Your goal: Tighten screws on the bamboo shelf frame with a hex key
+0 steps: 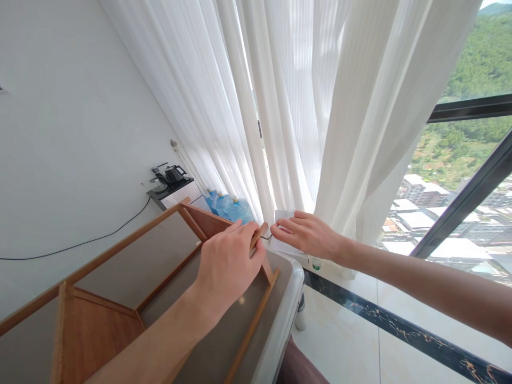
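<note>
A wooden furniture frame (pixel 120 246) with a flat wood panel (pixel 100 325) rests on a grey table with a pale rounded rim (pixel 295 285). My left hand (pixel 228 258) is wrapped round the end of a wooden bar at the frame's far right corner. Just to its right, my right hand (pixel 306 232) pinches a thin bent metal rod (pixel 266 238) that looks like a hex key. The rod's tip meets the wood beside my left fingers; whether it sits in a screw cannot be seen.
Behind the frame stand several blue water bottles (pixel 236 208) and a small cabinet (pixel 182 193) with a black kettle (pixel 175 173). White curtains (pixel 288 106) hang ahead. A black cord (pixel 100 236) runs along the left wall. A dark stone strip (pixel 384 317) crosses the floor at right.
</note>
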The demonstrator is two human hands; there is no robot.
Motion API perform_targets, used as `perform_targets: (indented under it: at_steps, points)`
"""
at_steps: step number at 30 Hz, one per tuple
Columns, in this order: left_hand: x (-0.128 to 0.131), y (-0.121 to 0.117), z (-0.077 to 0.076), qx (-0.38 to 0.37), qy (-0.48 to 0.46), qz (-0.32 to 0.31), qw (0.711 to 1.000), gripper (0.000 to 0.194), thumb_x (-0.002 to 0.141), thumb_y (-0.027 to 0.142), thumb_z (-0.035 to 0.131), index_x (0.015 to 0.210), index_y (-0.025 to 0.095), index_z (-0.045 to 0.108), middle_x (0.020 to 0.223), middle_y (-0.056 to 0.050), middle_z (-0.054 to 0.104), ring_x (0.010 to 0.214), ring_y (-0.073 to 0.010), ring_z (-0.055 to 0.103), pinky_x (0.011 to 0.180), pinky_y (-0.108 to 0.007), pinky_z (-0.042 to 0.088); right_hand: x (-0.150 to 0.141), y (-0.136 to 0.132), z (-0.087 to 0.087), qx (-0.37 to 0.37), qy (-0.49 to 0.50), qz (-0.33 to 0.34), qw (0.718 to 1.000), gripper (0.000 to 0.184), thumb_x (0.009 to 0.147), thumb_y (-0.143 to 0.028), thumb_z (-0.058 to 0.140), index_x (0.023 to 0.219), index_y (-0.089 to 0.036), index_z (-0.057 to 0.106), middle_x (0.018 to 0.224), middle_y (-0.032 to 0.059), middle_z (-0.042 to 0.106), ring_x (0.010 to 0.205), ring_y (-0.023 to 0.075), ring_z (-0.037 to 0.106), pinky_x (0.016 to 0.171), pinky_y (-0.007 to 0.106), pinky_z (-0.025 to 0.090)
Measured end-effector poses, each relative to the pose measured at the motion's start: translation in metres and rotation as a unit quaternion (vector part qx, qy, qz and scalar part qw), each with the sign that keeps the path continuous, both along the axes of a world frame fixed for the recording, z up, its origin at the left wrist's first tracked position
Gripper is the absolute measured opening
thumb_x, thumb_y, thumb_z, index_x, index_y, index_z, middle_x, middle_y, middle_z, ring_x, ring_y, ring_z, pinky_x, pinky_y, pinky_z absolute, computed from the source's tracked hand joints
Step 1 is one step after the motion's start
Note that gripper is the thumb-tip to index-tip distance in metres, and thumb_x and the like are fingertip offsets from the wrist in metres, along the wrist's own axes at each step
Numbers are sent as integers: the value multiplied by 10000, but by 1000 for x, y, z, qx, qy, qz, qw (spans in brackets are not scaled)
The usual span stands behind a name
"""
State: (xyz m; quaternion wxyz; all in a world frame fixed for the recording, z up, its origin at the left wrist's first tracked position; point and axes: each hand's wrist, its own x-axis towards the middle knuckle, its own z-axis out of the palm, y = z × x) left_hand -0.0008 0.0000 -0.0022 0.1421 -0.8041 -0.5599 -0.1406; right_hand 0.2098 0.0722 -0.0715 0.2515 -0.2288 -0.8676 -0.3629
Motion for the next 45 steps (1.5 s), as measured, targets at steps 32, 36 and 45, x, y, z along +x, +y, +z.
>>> perform_targets:
  at_steps: [32, 36, 45]
  points:
    - [1, 0, 2, 0, 2, 8, 1000, 176, 994, 285, 462, 997, 251, 635, 953, 3, 767, 873, -221, 731, 632, -301, 448, -2, -25, -33, -295, 255, 11, 921, 199, 1063, -236, 399, 1037, -202, 593, 818, 19, 705, 654, 134, 617, 628, 268, 426]
    - [1, -1, 2, 4, 4, 17, 1000, 224, 1018, 359, 440, 973, 254, 632, 907, 5, 762, 819, -215, 725, 595, -289, 408, -11, -51, -50, -343, 298, 2, 891, 218, 1076, -278, 376, 1011, -220, 576, 824, 5, 712, 681, 124, 657, 617, 242, 471]
    - [2, -2, 2, 25, 40, 14, 999, 263, 1003, 369, 448, 947, 233, 666, 820, -39, 734, 826, -242, 711, 695, -319, 460, -38, -115, -96, -551, 399, 46, 732, 296, 1064, -365, 374, 865, -236, 551, 737, -6, 685, 598, 138, 651, 542, 248, 467]
